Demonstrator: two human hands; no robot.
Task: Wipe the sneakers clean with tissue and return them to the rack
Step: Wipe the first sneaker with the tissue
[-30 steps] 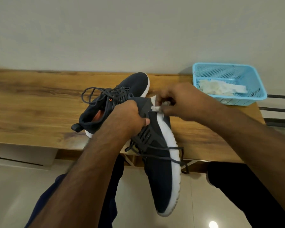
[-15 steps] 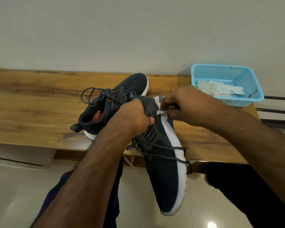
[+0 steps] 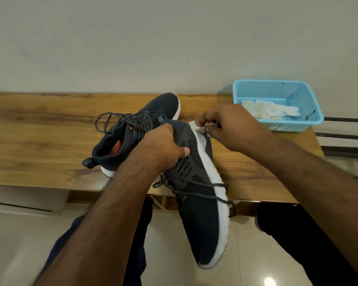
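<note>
A plain pale wall (image 3: pixel 174 38) filled the upper half of the view. Against it ran a wooden worktop (image 3: pixel 39 141) with a strong grain. Below lay a glossy light tiled floor (image 3: pixel 19 244), with a bright lamp glare (image 3: pixel 269 282) near the bottom edge. Dark horizontal bars (image 3: pixel 345 137) showed at far right.

A wooden surface (image 3: pixel 39 141) with a warm, streaked grain runs across the view against a pale wall, its front edge overhanging a glossy tiled floor (image 3: pixel 25 234). One dark navy sneaker (image 3: pixel 153 112) with a white sole rests on it near the middle — toe toward the wall, heel and pull tab toward the front edge, laces loose. At the right end sits a light blue perforated plastic basket (image 3: pixel 277 89) — crumpled white tissues (image 3: pixel 271 110) lie inside it.
</note>
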